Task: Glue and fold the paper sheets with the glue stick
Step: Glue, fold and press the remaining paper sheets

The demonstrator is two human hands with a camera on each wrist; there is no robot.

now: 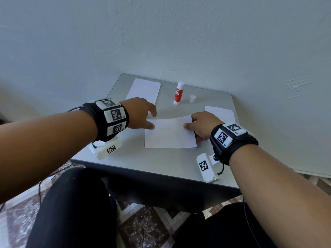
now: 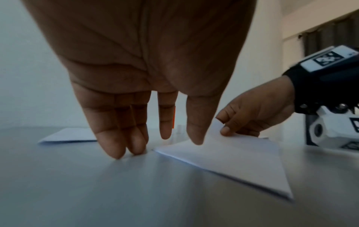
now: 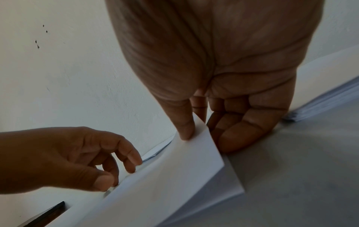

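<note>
Your head view is evenly lit by soft, cool daylight, without glare; the wall (image 1: 161, 33) reads flat grey-white and its lines bow towards the picture's edges from the wide lens. Your left hand (image 1: 141, 113) throws a soft shadow onto the bench (image 1: 161, 161) just beneath its fingers. The folded sheet (image 1: 170, 133) between your hands is the brightest surface, yet keeps its tone. Your left wrist view is dimmer: the palm (image 2: 145, 53) is dark against the pale wall, its edges smeared, and the bench nearest the lens is soft. Your right wrist view is slightly blurred, the sheet (image 3: 165, 184) below the thumb lacking crisp edges.
</note>
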